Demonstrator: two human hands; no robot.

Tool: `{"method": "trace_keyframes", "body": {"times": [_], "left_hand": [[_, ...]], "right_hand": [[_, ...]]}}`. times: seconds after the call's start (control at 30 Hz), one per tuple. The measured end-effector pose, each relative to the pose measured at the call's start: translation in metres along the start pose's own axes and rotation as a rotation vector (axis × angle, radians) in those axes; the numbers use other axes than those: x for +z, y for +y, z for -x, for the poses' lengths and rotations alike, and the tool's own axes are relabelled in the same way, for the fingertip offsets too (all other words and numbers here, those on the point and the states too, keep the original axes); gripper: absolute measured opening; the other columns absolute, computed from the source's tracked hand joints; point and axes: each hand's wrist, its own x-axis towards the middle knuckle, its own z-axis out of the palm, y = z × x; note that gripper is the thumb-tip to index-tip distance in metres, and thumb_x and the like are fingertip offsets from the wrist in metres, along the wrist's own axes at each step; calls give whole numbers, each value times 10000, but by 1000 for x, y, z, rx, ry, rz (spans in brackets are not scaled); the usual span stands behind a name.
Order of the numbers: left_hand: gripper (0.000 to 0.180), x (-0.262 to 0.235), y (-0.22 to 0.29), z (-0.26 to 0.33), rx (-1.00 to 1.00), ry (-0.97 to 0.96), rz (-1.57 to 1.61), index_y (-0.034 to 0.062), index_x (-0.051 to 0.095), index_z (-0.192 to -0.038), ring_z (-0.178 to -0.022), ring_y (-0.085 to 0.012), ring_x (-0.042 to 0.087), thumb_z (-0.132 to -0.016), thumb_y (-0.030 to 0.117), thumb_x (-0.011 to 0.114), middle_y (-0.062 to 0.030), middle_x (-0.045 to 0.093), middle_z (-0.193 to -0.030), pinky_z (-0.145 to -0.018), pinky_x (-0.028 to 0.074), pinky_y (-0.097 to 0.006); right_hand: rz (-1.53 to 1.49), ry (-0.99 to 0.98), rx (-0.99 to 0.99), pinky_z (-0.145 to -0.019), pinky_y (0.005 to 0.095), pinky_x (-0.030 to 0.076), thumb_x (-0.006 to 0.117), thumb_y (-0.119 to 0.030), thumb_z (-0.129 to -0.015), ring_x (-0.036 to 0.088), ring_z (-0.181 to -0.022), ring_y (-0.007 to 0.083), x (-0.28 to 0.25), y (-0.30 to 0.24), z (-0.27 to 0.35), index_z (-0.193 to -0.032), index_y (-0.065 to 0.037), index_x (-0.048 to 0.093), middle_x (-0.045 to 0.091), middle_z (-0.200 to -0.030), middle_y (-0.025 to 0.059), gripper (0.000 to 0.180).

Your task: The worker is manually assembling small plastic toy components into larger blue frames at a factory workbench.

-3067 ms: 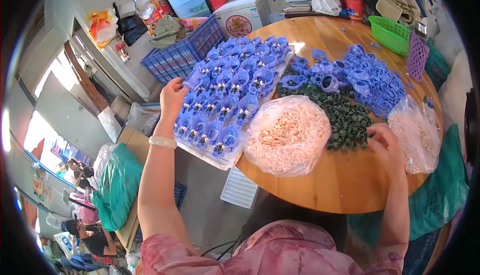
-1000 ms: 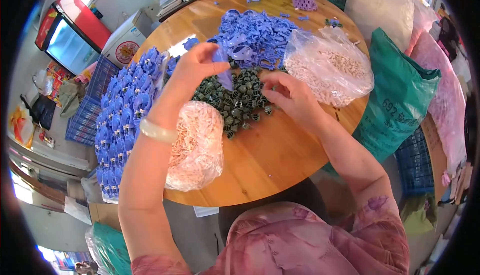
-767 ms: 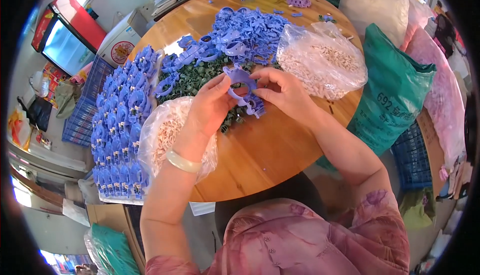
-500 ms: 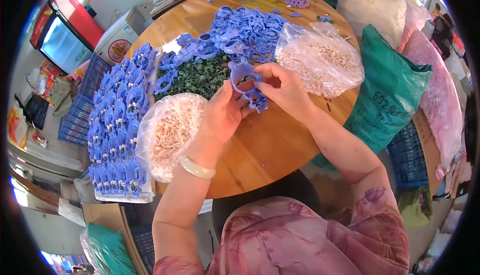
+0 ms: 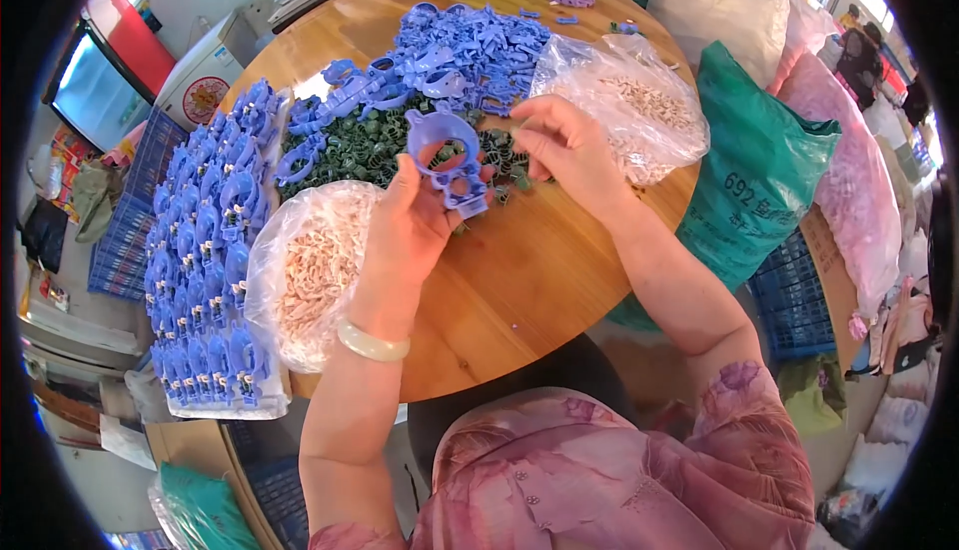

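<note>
Presently, a blue ringed part point(image 5: 446, 129) is sitting in the left hand point(image 5: 408, 234), above the table. Its long axis is running from eleven o'clock, where the wide ring is, to five o'clock, where the smaller openings are. The left hand is the nearer one, gripping from seven o'clock, thumb along the left side and fingertips showing beyond the right. The right hand point(image 5: 573, 154) is standing off at three o'clock, apart from the part; its thumb and forefinger are bent toward each other, and I cannot tell whether anything is pinched there.

The part is appearing smooth, moulded and thin-walled, apparently plastic. Beneath and around it, a dark green heap point(image 5: 352, 138) of small curved pieces is spreading from nine to three o'clock, partly behind the hands. At twelve o'clock, loose blue parts point(image 5: 470, 42) are lying tangled. A clear bag point(image 5: 318, 262) of pale, chip-like pieces is slumping at eight o'clock; a second bag point(image 5: 641, 102), crinkled and similarly filled, is resting toward two. Beyond the first bag, rows of blue assemblies point(image 5: 208, 242) are standing on a white board point(image 5: 262, 408). Everything is resting on a round, varnished wooden table point(image 5: 539, 275).
</note>
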Motion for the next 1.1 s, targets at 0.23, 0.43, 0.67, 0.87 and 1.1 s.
{"method": "trace_keyframes", "body": {"times": [0.23, 0.43, 0.67, 0.87, 1.1], "left_hand": [[500, -8, 5, 2, -9, 5, 100, 20, 412, -1263, -1083, -354, 527, -935, 397, 405, -214, 511, -1187, -908, 452, -477], [495, -5, 7, 6, -10, 23, 109, 2, 416, -1246, -1085, -354, 527, -940, 391, 399, -213, 520, -1174, -903, 458, -466], [485, -2, 6, 7, -37, 24, 117, 0, 421, -1230, -1080, -350, 533, -943, 390, 390, -219, 526, -1160, -891, 469, -456], [484, -2, 6, 5, -41, 22, 120, 1, 425, -1228, -1077, -351, 536, -944, 391, 387, -221, 532, -1152, -890, 470, -455], [474, -4, 5, 6, -45, 20, 120, 9, 432, -1223, -1078, -346, 537, -941, 388, 398, -215, 534, -1154, -897, 464, -461]], "right_hand": [[784, -115, -113, -693, 381, 472, 617, -184, -744, 586, -804, 291, -10, 10, 18, -869, -105, 626, 597, -853, 93, 148], [840, -190, -190, -657, 380, 468, 629, -126, -733, 581, -786, 287, -12, 11, 24, -811, -62, 563, 549, -834, 84, 120], [627, -334, -380, -749, 333, 460, 630, -11, -730, 579, -882, 249, -25, 20, 30, -817, -35, 559, 582, -910, 77, 115], [656, -297, -351, -748, 329, 475, 616, 16, -731, 584, -888, 246, -27, 17, 33, -858, -17, 558, 575, -933, 84, 143], [646, -227, -295, -691, 350, 485, 638, -55, -719, 585, -793, 261, -16, 11, 36, -883, -21, 566, 540, -863, 102, 183]]}}
